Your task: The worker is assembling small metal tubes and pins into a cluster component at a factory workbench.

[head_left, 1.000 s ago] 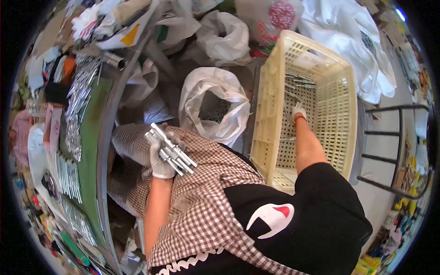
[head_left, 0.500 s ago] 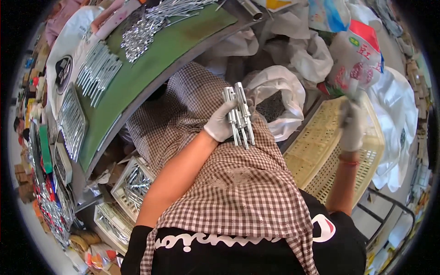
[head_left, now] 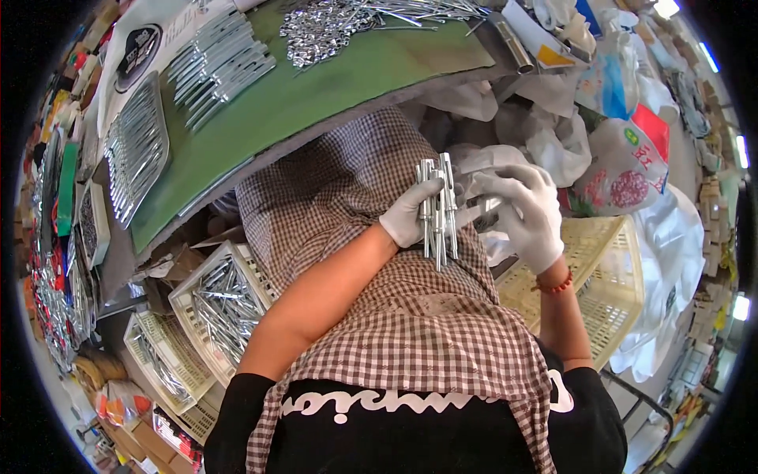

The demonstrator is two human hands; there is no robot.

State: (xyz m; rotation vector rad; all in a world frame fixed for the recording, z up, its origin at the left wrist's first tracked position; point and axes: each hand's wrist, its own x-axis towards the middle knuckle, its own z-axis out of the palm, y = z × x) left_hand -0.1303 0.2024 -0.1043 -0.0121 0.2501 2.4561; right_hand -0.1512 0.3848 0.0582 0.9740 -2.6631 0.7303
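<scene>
Metal rods (head_left: pixel 437 207), shiny and silver, stand in a bunch over the checked apron (head_left: pixel 371 261), just below the green bench (head_left: pixel 332 87). The left hand (head_left: pixel 412 213), in a white glove, is closed around the bunch and holds it up. The right hand (head_left: pixel 525 212), also in a white glove, is right beside the rods with its fingers bent and touching them from the side. A yellow plastic basket (head_left: pixel 600 276) sits below and to the right of the rods. White plastic bags (head_left: pixel 553 142) are piled behind the rods, between them and the bench edge. More silver metal parts (head_left: pixel 316 28) lie in heaps on the bench. White crates (head_left: pixel 225 296) full of metal pieces sit under the bench, left of the apron
</scene>
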